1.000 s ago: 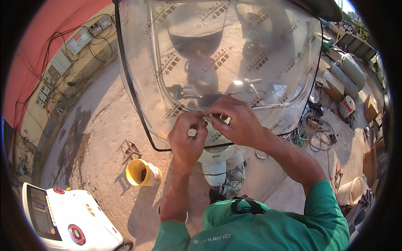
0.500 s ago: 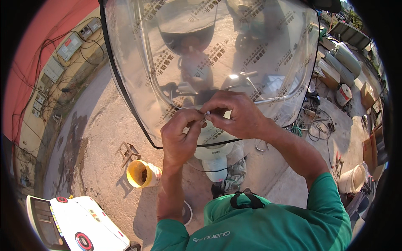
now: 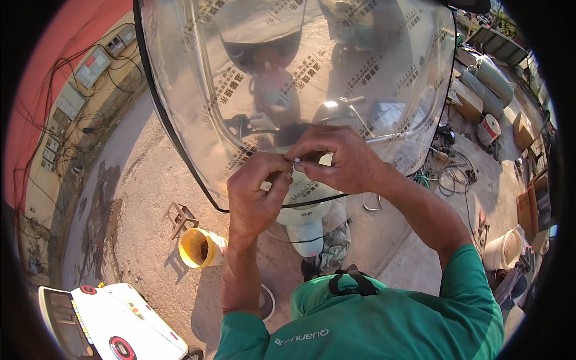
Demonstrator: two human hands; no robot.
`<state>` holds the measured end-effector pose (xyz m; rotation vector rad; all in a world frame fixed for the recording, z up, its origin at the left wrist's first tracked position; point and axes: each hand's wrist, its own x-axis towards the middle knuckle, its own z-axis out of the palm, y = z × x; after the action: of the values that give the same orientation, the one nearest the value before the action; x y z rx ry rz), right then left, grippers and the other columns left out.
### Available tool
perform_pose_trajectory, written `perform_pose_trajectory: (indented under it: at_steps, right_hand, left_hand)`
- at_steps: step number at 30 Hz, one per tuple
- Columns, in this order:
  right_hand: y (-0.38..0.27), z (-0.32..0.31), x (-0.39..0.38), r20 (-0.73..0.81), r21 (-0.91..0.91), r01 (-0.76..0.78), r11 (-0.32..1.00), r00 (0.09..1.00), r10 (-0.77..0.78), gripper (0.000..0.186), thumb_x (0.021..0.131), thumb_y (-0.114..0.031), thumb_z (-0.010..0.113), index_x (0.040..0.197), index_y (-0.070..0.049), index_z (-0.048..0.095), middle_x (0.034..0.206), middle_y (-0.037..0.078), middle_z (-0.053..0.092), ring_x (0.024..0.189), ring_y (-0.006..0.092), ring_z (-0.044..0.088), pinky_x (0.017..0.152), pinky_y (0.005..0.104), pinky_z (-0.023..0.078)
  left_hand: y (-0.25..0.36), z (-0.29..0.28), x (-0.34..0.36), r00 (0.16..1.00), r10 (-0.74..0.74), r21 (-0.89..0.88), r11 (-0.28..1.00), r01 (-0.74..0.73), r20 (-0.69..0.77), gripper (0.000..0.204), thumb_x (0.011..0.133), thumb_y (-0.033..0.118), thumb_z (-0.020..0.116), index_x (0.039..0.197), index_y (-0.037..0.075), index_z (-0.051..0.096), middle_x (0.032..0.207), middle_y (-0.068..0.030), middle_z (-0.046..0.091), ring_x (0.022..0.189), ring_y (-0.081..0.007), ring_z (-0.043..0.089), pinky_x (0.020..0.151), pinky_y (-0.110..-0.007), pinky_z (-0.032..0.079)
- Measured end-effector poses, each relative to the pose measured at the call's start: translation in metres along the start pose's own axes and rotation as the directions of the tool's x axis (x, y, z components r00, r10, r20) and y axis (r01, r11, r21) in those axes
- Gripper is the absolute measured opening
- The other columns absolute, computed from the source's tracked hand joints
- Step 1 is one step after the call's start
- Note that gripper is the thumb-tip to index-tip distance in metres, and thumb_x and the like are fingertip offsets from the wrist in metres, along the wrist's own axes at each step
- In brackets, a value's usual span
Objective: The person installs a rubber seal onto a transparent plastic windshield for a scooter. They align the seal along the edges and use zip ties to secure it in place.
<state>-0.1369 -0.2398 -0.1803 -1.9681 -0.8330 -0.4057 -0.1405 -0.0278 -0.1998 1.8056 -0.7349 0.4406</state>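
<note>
In front of my chest, my left hand [image 3: 257, 187] and my right hand [image 3: 337, 157] meet with their fingertips almost touching. Both are closed in a pinch around a tiny whitish piece [image 3: 296, 161], too small to name. Just beyond them stands a large clear plastic windshield [image 3: 180, 120] with black edging and repeated printed marks. A bent metal tube frame [image 3: 384, 139] runs along it. Through the plastic, the handlebar [image 3: 264, 127] of a scooter shows. Its pale body [image 3: 306, 234] comes out below the windshield's lower edge.
A yellow bucket [image 3: 191, 247] and a small wooden stool [image 3: 180, 217] stand on the concrete at left. Nearer is a white vehicle [image 3: 129, 318]. Cables [image 3: 459, 171], rolls of sheet [image 3: 495, 81], boxes and a pale bucket [image 3: 504, 251] crowd the right side.
The view has shifted slightly, so the windshield and surroundings sit a little further left. Both hands keep their pinch on the small piece, with only slight finger movement.
</note>
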Motion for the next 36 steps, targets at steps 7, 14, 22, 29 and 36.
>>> perform_pose_trajectory:
  at_steps: [7,14,22,29,36]
  right_hand:
    - [0.004,-0.001,-0.002,0.002,0.055,-0.002,0.998,1.000,0.001,0.019,0.086,-0.002,0.077,0.105,-0.005,0.078,0.099,0.009,0.076,0.089,0.0233,0.073,0.076,0.0345,0.056]
    - [0.000,-0.004,-0.002,0.049,0.163,-0.093,0.982,0.995,0.087,0.018,0.088,0.000,0.076,0.105,-0.003,0.077,0.100,0.007,0.075,0.091,0.0182,0.073,0.077,0.0325,0.057]
    - [0.001,0.000,-0.001,0.032,0.182,-0.130,0.975,0.991,0.126,0.018,0.085,0.004,0.074,0.102,-0.002,0.076,0.101,0.007,0.073,0.093,0.0162,0.075,0.081,0.0297,0.063]
    - [0.002,0.002,0.000,-0.015,0.156,-0.016,0.988,1.000,0.018,0.015,0.082,0.001,0.075,0.097,-0.003,0.075,0.095,0.007,0.076,0.086,0.0169,0.076,0.074,0.0308,0.063]
    - [0.004,-0.001,-0.004,0.046,0.300,-0.099,0.949,0.995,0.090,0.020,0.083,0.005,0.071,0.102,-0.002,0.073,0.098,0.005,0.073,0.090,0.0131,0.072,0.077,0.0287,0.060]
  left_hand:
    - [-0.004,0.001,-0.001,1.000,-0.028,-0.013,1.000,0.027,-0.013,0.018,0.082,-0.010,0.070,0.096,0.001,0.070,0.090,-0.0083,0.071,0.076,-0.0161,0.072,0.068,-0.029,0.059]
    - [-0.006,0.000,-0.001,0.999,-0.040,-0.045,0.998,0.039,-0.015,0.019,0.080,-0.012,0.070,0.094,0.001,0.070,0.090,-0.0076,0.071,0.077,-0.0150,0.072,0.068,-0.028,0.058]
    - [-0.006,-0.006,0.002,0.999,0.011,-0.037,0.999,-0.009,0.049,0.020,0.078,-0.013,0.069,0.092,0.001,0.070,0.089,-0.0077,0.070,0.076,-0.0149,0.070,0.067,-0.028,0.057]
    - [-0.006,-0.010,0.002,0.998,0.018,-0.034,0.999,-0.015,0.066,0.019,0.078,-0.013,0.069,0.091,0.002,0.069,0.088,-0.0070,0.069,0.075,-0.0143,0.070,0.067,-0.028,0.056]
    - [-0.008,-0.007,0.000,0.998,-0.027,-0.114,0.993,0.033,0.050,0.019,0.079,-0.012,0.070,0.092,0.002,0.068,0.089,-0.0065,0.069,0.077,-0.0143,0.070,0.068,-0.028,0.057]
